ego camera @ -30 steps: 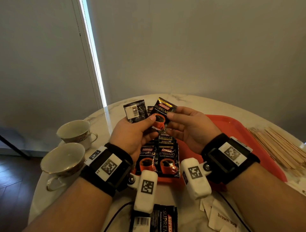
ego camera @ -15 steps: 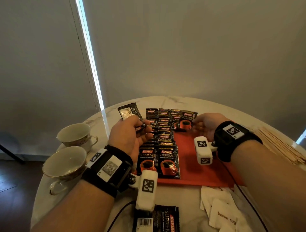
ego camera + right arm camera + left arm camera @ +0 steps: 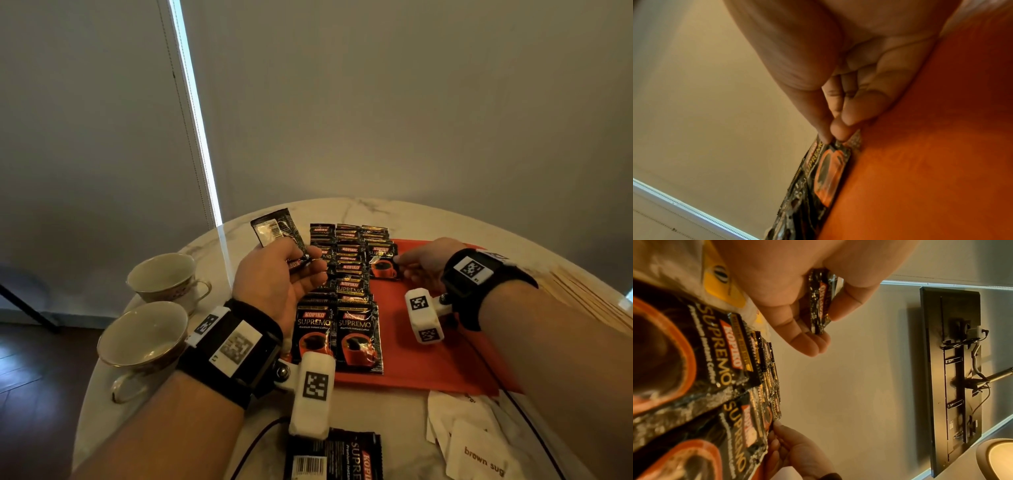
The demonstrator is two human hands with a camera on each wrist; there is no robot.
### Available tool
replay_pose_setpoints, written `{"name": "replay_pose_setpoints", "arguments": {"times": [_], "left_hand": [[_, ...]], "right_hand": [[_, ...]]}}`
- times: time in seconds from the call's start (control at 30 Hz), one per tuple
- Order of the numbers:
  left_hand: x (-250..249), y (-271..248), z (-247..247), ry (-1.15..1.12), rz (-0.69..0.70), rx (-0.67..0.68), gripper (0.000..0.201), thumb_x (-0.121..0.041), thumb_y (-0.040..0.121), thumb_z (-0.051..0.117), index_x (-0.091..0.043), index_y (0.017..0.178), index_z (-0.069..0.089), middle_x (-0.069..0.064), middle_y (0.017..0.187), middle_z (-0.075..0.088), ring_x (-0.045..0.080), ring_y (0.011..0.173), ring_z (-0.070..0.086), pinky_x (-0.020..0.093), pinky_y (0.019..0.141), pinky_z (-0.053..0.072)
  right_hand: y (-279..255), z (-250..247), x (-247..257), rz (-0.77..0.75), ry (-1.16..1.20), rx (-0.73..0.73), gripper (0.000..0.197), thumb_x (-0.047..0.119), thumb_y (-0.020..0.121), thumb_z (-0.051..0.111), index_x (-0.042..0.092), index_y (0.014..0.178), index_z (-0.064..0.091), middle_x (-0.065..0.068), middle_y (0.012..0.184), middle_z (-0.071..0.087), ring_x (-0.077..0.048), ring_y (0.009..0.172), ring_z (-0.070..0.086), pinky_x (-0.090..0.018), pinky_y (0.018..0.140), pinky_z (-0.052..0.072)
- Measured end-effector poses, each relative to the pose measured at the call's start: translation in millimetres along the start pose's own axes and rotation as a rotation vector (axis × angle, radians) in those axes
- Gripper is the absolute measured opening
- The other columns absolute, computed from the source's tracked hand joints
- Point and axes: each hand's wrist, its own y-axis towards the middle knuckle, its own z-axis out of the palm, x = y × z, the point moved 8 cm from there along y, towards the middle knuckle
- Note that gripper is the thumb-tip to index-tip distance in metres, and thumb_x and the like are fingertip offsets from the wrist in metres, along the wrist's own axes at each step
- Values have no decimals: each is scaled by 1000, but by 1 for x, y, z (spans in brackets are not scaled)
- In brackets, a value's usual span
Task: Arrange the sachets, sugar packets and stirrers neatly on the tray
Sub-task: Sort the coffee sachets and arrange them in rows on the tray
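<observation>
Your right hand (image 3: 423, 262) pinches the edge of a sachet (image 3: 382, 261) lying flat on the red tray (image 3: 445, 356), thumb and fingertips (image 3: 840, 133) clamped on its rim. That sachet heads a third column beside two overlapping rows (image 3: 337, 291); how many sachets each row holds is hard to make out. Your left hand (image 3: 274, 284) hovers over the tray's left edge, fingers curled round a small stack of sachets (image 3: 279, 234); their number is hidden. Two cups (image 3: 145, 334) stand left. Sugar packets (image 3: 472, 442) and stirrers (image 3: 596, 305) are cut off by the frame.
</observation>
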Motion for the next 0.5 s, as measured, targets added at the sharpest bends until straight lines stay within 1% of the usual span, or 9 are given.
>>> {"name": "replay_pose_setpoints", "arguments": {"times": [0.1,0.17,0.27,0.4,0.43,0.5], "left_hand": [[0,1,1,14,-4,7,26,4,92,48,-1,117,57,14,82,72,23,62,70,32,55,60],[2,1,1,31,-6,16,21,3,94,49,-2,112,57,13,82,72,23,63,71,33,57,61],[2,1,3,86,-3,37,13,0,97,52,-2,106,60,11,81,72,21,63,71,33,59,61],[4,2,4,150,-8,54,7,-5,98,60,-9,102,66,7,81,73,15,60,68,27,53,58],[4,2,3,162,-4,62,7,-6,98,63,-10,102,67,6,81,73,14,59,67,25,52,57],[4,3,3,206,15,75,8,-6,96,68,-11,102,70,7,84,73,11,60,64,24,52,55]], "right_hand": [[2,-1,-1,-6,-33,-2,14,12,86,80,0,85,73,-6,62,66,-14,51,55,-20,41,44],[2,-1,0,-16,-52,3,15,14,87,79,0,86,73,-5,63,66,-13,51,55,-19,39,42],[4,-1,0,-20,-50,15,15,15,87,78,0,89,73,-7,70,68,-13,55,57,-21,45,45],[5,-1,-1,-22,-4,30,21,21,89,78,1,94,75,-9,81,73,-15,60,58,-24,55,45],[3,-1,-1,-24,28,28,21,22,90,76,2,97,74,-9,80,72,-15,60,57,-25,55,45],[-5,0,3,-32,135,31,17,22,93,71,5,98,70,-4,70,64,-14,57,52,-25,53,40]]}}
